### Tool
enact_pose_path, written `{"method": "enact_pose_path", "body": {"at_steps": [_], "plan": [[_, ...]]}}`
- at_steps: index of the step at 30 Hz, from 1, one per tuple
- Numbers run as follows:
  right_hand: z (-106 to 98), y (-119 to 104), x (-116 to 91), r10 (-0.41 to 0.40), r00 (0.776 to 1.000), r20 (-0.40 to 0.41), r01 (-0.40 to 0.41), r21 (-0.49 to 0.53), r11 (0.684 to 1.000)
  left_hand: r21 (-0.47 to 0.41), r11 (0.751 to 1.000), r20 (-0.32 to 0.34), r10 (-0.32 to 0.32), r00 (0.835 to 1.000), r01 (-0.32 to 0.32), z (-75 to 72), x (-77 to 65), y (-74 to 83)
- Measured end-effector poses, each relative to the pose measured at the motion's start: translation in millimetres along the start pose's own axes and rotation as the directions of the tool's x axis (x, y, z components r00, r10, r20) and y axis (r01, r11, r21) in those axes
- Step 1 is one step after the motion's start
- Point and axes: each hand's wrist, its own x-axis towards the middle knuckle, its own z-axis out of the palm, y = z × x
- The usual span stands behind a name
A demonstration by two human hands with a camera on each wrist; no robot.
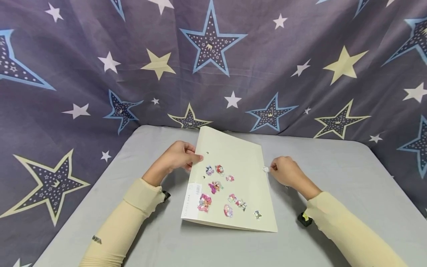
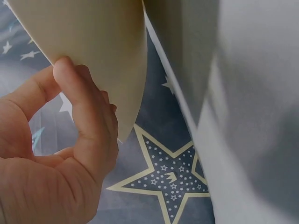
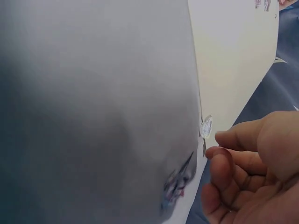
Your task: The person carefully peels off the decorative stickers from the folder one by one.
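A cream folder (image 1: 237, 159) stands tilted on the table, with several shiny cartoon stickers (image 1: 215, 186) scattered over its cover. My left hand (image 1: 178, 155) grips the folder's left edge near the top, thumb on the front. In the left wrist view, the left hand's fingers (image 2: 77, 88) lie bent against the cream board. My right hand (image 1: 288, 172) is at the folder's right edge, its thumb and forefinger nearly together at a small silvery sticker (image 1: 265, 169). In the right wrist view, this sticker (image 3: 207, 127) shows right by the fingertips, overlapping the folder's edge.
A blurred, colourful sticker (image 3: 175, 186) lies on the grey table below the right hand. A white label strip (image 1: 191, 202) runs along the folder's lower left side. Behind the table (image 1: 146, 230) hangs a dark curtain (image 1: 247, 74) with stars.
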Motion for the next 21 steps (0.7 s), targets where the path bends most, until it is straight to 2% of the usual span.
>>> {"method": "enact_pose_path", "body": {"at_steps": [10,21], "plan": [[5.2,-3.8,13.9,0.042,0.996,0.080,-0.044,0.021,0.999,-0.010,1.000,0.011,-0.002,1.000,0.002,1.9,-0.1,-0.9],[3.1,0.0,11.4,-0.002,0.999,0.034,0.002,-0.010,1.000,-0.001,1.000,0.006,0.000,1.000,0.000,2.3,0.5,-1.2]]}}
